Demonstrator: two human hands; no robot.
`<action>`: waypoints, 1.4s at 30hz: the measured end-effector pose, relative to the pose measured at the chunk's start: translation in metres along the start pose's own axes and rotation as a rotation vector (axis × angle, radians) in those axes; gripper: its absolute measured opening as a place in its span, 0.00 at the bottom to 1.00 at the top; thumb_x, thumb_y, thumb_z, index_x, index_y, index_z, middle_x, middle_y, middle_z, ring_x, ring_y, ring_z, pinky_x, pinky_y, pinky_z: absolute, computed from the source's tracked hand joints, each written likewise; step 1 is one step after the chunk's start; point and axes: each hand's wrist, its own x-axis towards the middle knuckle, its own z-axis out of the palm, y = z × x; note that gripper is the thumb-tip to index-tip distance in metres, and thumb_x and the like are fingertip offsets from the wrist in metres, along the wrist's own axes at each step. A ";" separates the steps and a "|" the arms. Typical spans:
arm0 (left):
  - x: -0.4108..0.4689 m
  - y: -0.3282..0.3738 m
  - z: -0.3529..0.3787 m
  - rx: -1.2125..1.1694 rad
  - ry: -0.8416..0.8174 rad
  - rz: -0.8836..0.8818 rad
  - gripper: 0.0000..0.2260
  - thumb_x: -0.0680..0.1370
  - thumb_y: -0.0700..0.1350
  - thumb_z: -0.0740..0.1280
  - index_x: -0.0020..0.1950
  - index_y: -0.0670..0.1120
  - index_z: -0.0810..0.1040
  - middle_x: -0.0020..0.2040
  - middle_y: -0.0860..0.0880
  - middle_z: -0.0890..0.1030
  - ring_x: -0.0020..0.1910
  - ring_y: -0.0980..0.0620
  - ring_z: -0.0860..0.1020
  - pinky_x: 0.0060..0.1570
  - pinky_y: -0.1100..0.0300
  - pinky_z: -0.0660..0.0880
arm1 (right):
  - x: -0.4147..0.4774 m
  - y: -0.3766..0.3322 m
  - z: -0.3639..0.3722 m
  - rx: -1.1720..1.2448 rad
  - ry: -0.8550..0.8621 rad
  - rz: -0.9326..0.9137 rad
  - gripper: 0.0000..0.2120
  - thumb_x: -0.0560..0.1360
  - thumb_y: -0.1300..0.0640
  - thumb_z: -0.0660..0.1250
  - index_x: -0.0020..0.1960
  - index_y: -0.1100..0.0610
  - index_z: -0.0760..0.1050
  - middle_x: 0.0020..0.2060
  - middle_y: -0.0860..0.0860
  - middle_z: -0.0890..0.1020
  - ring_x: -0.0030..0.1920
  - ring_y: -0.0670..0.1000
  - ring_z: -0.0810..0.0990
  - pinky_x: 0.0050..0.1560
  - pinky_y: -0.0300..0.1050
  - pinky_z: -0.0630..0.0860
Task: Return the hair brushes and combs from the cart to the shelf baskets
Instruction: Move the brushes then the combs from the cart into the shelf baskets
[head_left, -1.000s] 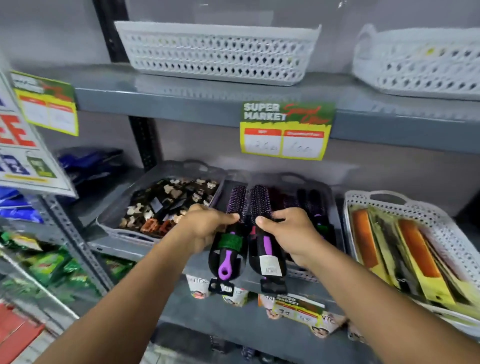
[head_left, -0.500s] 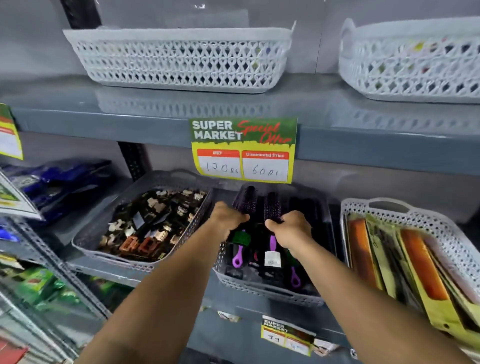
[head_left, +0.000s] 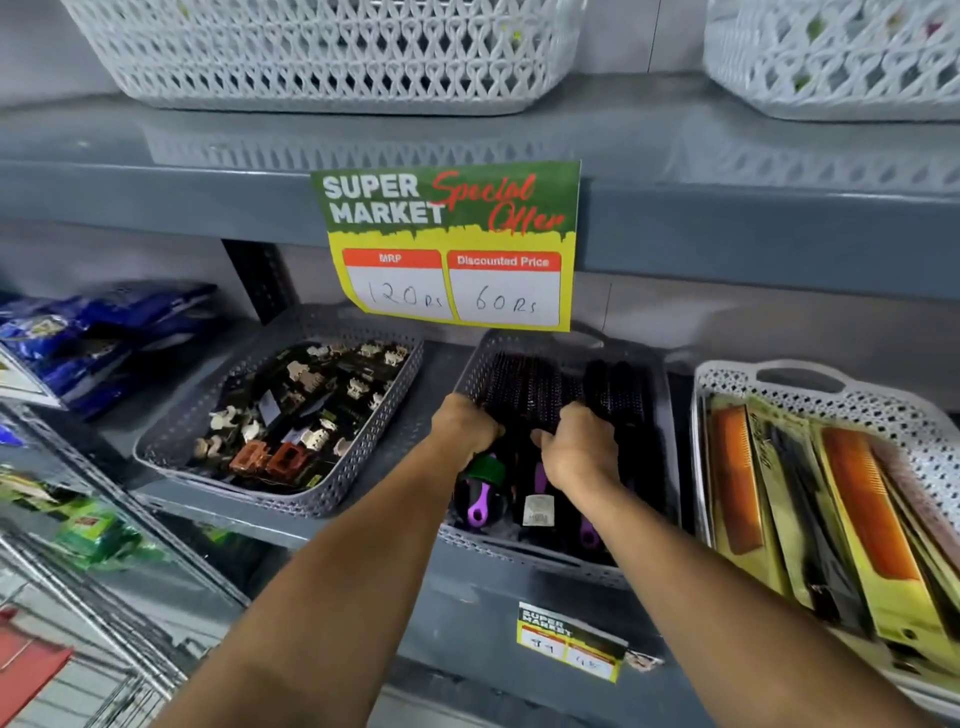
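A grey lattice basket on the middle shelf holds several round hair brushes with black bristles and purple handles. My left hand is closed around one brush with a green label, lying at the basket's left side. My right hand grips a second brush with a white barcode sticker, beside the first. Both brushes lie inside the basket. To the right, a white basket holds packaged orange and black combs.
A grey basket of hair clips stands left of the brush basket. White lattice baskets sit on the upper shelf above a "Special Offer" price card. Blue packets lie far left. A wire cart edge shows bottom left.
Both hands have pushed the two brushes from the shelf's front edge deeper into the grey basket. The camera has moved closer and tilted up toward the shelf.
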 end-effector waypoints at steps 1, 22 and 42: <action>-0.003 0.001 -0.001 0.010 0.000 -0.004 0.17 0.68 0.45 0.77 0.51 0.36 0.81 0.44 0.42 0.84 0.44 0.44 0.84 0.40 0.56 0.79 | -0.002 0.001 0.000 -0.013 0.011 -0.020 0.11 0.74 0.55 0.69 0.51 0.61 0.75 0.50 0.61 0.82 0.49 0.62 0.82 0.44 0.49 0.78; -0.049 -0.007 -0.026 -0.006 0.167 0.101 0.17 0.72 0.46 0.73 0.53 0.35 0.79 0.53 0.37 0.83 0.53 0.39 0.81 0.43 0.56 0.73 | -0.018 0.000 0.000 -0.270 0.091 -0.245 0.14 0.76 0.66 0.59 0.60 0.59 0.71 0.56 0.62 0.77 0.52 0.64 0.80 0.41 0.51 0.75; -0.155 -0.226 -0.205 -0.669 0.503 -0.187 0.08 0.71 0.42 0.74 0.36 0.41 0.78 0.37 0.39 0.77 0.35 0.46 0.75 0.39 0.53 0.73 | -0.150 -0.130 0.086 -0.017 -0.154 -0.690 0.13 0.75 0.60 0.64 0.59 0.53 0.75 0.61 0.58 0.73 0.59 0.63 0.74 0.58 0.54 0.73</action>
